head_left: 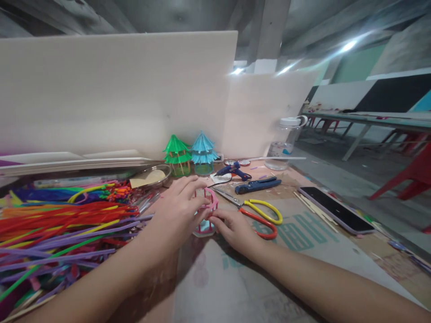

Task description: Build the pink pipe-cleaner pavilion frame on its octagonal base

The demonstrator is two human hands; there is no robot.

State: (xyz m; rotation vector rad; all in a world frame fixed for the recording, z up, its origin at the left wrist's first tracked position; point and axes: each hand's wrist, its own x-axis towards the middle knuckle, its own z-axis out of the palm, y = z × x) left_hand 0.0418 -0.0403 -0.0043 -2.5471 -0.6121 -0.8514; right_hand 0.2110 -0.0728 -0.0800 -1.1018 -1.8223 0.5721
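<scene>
A small pink miniature pavilion frame [211, 196] with thin posts and a pale blue floor stands on the table between my hands. My left hand [182, 204] curves over it from the left, its fingers closed on the upper part and covering much of it. From the right, the thumb and fingers of my right hand [235, 229] pinch at a post on its near side; any small piece between them is too small to make out. Just right of the model lie scissors [261, 215] with one yellow and one red handle.
Behind stand a green-roofed model [177, 150] and a blue-roofed one [203, 150]. A blue glue gun [232, 169], blue pliers [258, 185], a phone [336, 210] and a water bottle [283, 146] lie or stand rightward. Colourful pipe cleaners [67, 224] fill the left.
</scene>
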